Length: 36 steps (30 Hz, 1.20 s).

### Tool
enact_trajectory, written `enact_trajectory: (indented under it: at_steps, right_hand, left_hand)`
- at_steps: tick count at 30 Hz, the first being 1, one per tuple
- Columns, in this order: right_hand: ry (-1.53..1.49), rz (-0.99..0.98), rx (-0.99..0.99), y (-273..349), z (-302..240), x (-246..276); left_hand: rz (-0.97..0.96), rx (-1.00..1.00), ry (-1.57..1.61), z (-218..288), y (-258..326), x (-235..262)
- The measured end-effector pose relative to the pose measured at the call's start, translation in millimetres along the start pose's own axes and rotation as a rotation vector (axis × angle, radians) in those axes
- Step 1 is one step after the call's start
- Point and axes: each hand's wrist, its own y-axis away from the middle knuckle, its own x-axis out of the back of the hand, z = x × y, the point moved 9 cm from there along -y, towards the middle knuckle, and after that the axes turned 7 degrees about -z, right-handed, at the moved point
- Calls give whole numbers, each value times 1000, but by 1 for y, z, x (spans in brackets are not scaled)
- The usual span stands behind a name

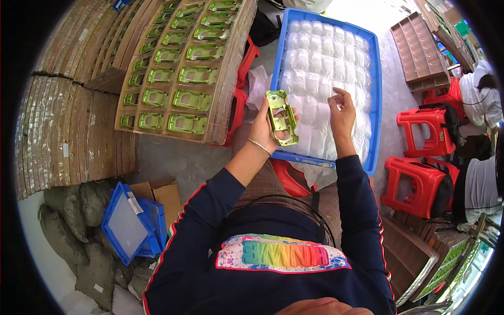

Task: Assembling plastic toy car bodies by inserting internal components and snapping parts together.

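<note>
**Head view: green car-body shell held over a blue crate of bagged parts**

Head view, item by item.

- Left hand (264, 127): fingers closed around a glossy lime-green toy car shell (281, 116), held upright with its hollow side toward the camera, just above the near left corner of the crate. A thin bracelet (259, 146) sits on the wrist.
- Right hand (342, 112): raised over the crate, fingers loosely curled with thumb and fingertips pinched together; whether anything is between them cannot be told (too small and pale against the bags).
- Blue plastic crate (374, 100): resting across the person's lap, filled with rows of small clear plastic bags (320, 58).
- Cardboard trays (157, 68): stacked to the left, the top layer holding rows of identical green car shells (191, 100) in slots. More flat cardboard stacks (68, 136) lie further left.
- Small blue bins (131, 223): on the floor at lower left, beside grey sacks (73, 226).
- Red plastic stools (420, 184): to the right, well apart from the crate; one more shows under the crate's near edge.
- Brown divided tray (420, 50): upper right.
- Other people (480, 100): partly visible at the right edge, seated.
</note>
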Motion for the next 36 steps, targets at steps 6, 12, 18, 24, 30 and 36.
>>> enact_trajectory:
  at_steps: [6, 12, 18, 24, 30, 36]
  right_hand:
    - [-180, -201, -14, 45, -65, -13]
    - [37, -403, 102, 76, -85, -27]
    - [-136, -407, 31, 89, -81, -12]
    - [386, -296, 381, 105, -133, 9]
    - [40, -214, 77, 105, -112, 20]
    - [67, -167, 274, 118, -131, 29]
  left_hand:
    - [18, -28, -16, -5, -2, -3]
    - [41, -62, -21, -20, -2, -11]
    - [68, -32, -31, -27, 8, -27]
    - [38, -60, -123, -25, 11, -36]
    - [-4, -49, -251, -32, 16, -44]
    - [-22, -37, -193, -31, 22, -46]
